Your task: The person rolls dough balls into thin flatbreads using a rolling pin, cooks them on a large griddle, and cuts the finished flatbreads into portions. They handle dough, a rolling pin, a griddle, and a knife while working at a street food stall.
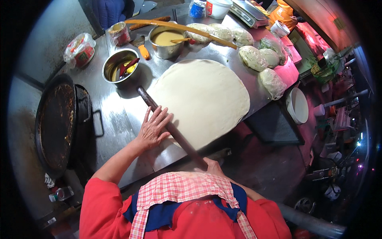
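Note:
A large, flat sheet of pale dough [203,95] covers the middle of the steel table [119,119]. A dark wooden rolling pin [176,133] slants across its near left edge, from beside a steel bowl down towards my body. My left hand [153,128] lies on the pin with its fingers spread, not wrapped round it. My right hand [212,167] is closed round the pin's near end, past the table's edge. The steel bowl [112,79] at the left of the dough holds a dark red-handled tool and something yellow. A steel pot [164,52] of yellowish liquid stands behind the dough.
At the left stands a wide black pan [56,125]. An orange-handled scraper [144,52] lies near the pot. A long wooden stick [185,28] lies beyond it. Several plastic-wrapped dough pieces [253,58] line the right side, below a scale [247,13]. A dark board [274,122] is by the right edge.

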Demonstrator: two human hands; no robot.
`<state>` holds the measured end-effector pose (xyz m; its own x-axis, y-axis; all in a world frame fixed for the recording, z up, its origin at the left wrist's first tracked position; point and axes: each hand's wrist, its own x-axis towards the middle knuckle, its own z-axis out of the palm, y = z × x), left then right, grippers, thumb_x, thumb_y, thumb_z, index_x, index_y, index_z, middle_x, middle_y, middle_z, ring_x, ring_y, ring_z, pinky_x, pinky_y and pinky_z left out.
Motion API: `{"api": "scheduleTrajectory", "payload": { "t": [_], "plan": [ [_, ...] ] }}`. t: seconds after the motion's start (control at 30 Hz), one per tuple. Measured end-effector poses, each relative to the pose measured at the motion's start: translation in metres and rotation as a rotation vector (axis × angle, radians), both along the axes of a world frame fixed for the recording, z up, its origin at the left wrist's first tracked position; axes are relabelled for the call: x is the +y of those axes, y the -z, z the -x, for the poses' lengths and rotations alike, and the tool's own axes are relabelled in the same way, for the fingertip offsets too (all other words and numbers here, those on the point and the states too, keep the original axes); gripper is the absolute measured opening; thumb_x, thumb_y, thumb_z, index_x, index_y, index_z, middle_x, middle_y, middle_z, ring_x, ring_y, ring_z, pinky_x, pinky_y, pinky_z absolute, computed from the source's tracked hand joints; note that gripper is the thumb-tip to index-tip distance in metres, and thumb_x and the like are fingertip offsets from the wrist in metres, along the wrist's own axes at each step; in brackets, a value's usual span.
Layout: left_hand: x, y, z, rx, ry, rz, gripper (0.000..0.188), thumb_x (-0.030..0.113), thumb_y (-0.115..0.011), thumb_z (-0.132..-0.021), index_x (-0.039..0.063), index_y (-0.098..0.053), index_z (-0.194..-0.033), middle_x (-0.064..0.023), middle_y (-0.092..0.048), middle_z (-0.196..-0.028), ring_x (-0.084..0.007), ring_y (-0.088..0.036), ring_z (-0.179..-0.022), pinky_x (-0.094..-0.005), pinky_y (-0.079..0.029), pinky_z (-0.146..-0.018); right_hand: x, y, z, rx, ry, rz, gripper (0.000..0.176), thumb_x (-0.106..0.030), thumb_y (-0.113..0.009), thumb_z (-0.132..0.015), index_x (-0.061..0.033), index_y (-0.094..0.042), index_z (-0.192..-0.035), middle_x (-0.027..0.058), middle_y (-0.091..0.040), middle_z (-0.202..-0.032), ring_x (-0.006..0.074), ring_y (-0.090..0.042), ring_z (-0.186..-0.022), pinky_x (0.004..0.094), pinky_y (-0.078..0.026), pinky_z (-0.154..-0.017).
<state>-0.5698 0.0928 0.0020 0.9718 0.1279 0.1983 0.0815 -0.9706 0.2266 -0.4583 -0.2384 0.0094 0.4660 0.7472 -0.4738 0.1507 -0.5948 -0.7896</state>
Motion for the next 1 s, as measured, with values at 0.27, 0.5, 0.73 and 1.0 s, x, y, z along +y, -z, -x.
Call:
{"api": "scheduleTrajectory", "payload": {
  "t": [0.27, 0.5, 0.73, 1.0],
  "plan": [
    [-0.012, 0.009, -0.124, 0.010, 0.025, 0.074, 0.076, 0.037, -0.054, -0.102, 0.005, -0.025, -0.164, -0.0175, -0.024, -0.171, -0.0342, -0.017, -0.160, -0.0534, -0.006, -0.130, -0.002, 0.022, -0.085, -0.482, 0.022, -0.002, 0.047, -0.035, -0.082, -0.083, 0.0055, -0.067, -0.102, 0.0252, -0.070, -0.090, 0.0405, -0.071, -0.087, 0.0434, -0.056, -0.076],
    [-0.040, 0.021, -0.254, -0.077, 0.043, 0.073, 0.067, 0.040, -0.052, -0.103, 0.010, -0.036, -0.161, -0.0157, -0.035, -0.166, -0.0369, -0.023, -0.157, -0.0567, -0.009, -0.128, -0.036, 0.013, -0.155, -0.346, 0.037, 0.072, 0.046, -0.034, -0.078, -0.084, 0.0037, -0.065, -0.107, 0.0289, -0.069, -0.092, 0.0452, -0.070, -0.091, 0.0491, -0.055, -0.079],
    [-0.064, 0.009, -0.392, -0.089, -0.067, 0.126, 0.061, 0.041, -0.053, -0.103, 0.015, -0.043, -0.157, -0.0125, -0.042, -0.162, -0.0348, -0.032, -0.153, -0.0591, -0.017, -0.126, -0.079, 0.020, -0.241, -0.378, 0.020, -0.062, 0.044, -0.035, -0.082, -0.082, 0.0027, -0.062, -0.093, 0.0278, -0.065, -0.082, 0.0446, -0.066, -0.078, 0.0467, -0.052, -0.068],
    [-0.076, -0.009, -0.335, -0.226, -0.063, 0.134, 0.070, 0.044, -0.063, -0.097, 0.011, -0.045, -0.156, -0.0171, -0.044, -0.161, -0.0355, -0.035, -0.152, -0.0569, -0.015, -0.127, -0.095, 0.001, -0.326, 0.246, -0.030, 0.097, 0.041, -0.033, -0.082, -0.084, 0.0028, -0.062, -0.092, 0.0193, -0.067, -0.072, 0.0285, -0.068, -0.063, 0.0399, -0.053, -0.064]
  ]
}}
